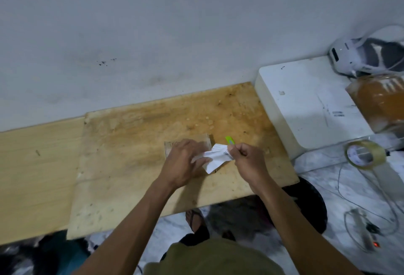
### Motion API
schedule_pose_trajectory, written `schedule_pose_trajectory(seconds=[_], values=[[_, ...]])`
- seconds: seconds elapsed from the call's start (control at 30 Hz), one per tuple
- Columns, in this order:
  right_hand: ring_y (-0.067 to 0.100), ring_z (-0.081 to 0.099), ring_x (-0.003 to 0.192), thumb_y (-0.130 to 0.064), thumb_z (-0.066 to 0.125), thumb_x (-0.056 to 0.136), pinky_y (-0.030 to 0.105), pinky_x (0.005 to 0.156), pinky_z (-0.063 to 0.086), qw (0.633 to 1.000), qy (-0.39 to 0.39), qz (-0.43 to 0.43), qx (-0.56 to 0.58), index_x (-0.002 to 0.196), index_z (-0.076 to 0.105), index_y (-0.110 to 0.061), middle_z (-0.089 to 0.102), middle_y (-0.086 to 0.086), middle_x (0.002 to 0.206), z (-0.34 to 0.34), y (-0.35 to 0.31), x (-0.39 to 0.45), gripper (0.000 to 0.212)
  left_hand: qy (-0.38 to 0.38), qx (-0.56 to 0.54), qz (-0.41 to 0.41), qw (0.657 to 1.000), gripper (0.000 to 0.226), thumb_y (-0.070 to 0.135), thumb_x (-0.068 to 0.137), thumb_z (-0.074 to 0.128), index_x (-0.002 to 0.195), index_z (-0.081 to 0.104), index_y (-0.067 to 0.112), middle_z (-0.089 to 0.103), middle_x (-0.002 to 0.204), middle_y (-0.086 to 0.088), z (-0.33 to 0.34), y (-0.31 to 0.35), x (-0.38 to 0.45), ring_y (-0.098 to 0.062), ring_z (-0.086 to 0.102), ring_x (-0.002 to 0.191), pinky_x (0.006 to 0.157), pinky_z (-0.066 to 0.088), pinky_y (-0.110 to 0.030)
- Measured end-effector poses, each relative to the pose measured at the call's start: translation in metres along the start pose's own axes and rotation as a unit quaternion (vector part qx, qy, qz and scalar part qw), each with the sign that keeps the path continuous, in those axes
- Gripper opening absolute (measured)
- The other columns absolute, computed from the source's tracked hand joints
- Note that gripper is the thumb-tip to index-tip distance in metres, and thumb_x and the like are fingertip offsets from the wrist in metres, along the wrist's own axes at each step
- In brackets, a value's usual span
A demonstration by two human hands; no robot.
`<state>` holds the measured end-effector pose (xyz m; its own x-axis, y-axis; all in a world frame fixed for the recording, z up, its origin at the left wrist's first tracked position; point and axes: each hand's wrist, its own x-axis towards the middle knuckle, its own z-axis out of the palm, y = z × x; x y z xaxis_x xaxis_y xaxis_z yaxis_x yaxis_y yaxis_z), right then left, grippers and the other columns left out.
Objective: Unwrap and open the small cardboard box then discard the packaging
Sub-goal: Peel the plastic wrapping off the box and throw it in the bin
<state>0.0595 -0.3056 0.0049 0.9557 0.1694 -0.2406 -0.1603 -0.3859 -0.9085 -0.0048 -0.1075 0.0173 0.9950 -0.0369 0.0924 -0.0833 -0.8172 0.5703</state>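
A small flat cardboard box (204, 141) lies on the wooden board (135, 143), mostly covered by my left hand (183, 163), which presses down on it with the fingers spread. My right hand (244, 159) pinches a white paper label (216, 157) with black print, lifted partly off the box's right side. A green utility knife (230, 140) lies on the board just behind the label and my right hand.
A white box (306, 104) stands to the right against the wall, with a brown taped parcel (380, 102) and a white device (360, 56) on it. A roll of clear tape (365, 153) and cables (367, 226) lie on the marble floor at right.
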Motion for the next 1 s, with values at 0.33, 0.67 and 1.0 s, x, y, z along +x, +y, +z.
schedule_pose_trajectory(seconds=[0.33, 0.67, 1.0], values=[[0.015, 0.054, 0.104, -0.035, 0.065, 0.087, 0.029, 0.086, 0.045, 0.972, 0.002, -0.181, -0.149, 0.107, 0.067, -0.023, 0.060, -0.003, 0.111, -0.036, 0.021, -0.052, 0.024, -0.052, -0.081, -0.057, 0.994, 0.036, 0.025, 0.091, 0.063, 0.061, 0.053, 0.006, 0.050, 0.059, -0.016, 0.017, 0.045, -0.024, -0.029, 0.048, 0.058, 0.053, 0.032, -0.033], [0.025, 0.050, 0.086, -0.022, 0.064, 0.086, 0.040, 0.070, 0.047, 0.885, 0.098, -0.291, -0.350, 0.079, 0.070, -0.013, 0.062, 0.003, 0.078, -0.081, 0.016, -0.083, 0.013, -0.069, -0.087, 0.140, 0.984, 0.023, 0.026, 0.089, 0.067, 0.067, 0.059, 0.023, 0.051, 0.067, 0.011, 0.033, 0.093, 0.010, -0.020, 0.049, 0.073, 0.065, 0.038, -0.034], [0.012, 0.061, 0.069, -0.018, 0.069, 0.087, 0.030, 0.065, 0.048, 0.971, 0.211, -0.053, -0.096, 0.078, 0.071, -0.010, 0.068, 0.002, 0.073, -0.066, -0.013, -0.095, 0.012, -0.079, -0.186, 0.158, 0.967, 0.013, 0.018, 0.084, 0.067, 0.076, 0.077, 0.017, 0.069, 0.076, 0.012, 0.016, 0.095, 0.038, -0.015, 0.060, 0.080, 0.069, 0.046, -0.029]])
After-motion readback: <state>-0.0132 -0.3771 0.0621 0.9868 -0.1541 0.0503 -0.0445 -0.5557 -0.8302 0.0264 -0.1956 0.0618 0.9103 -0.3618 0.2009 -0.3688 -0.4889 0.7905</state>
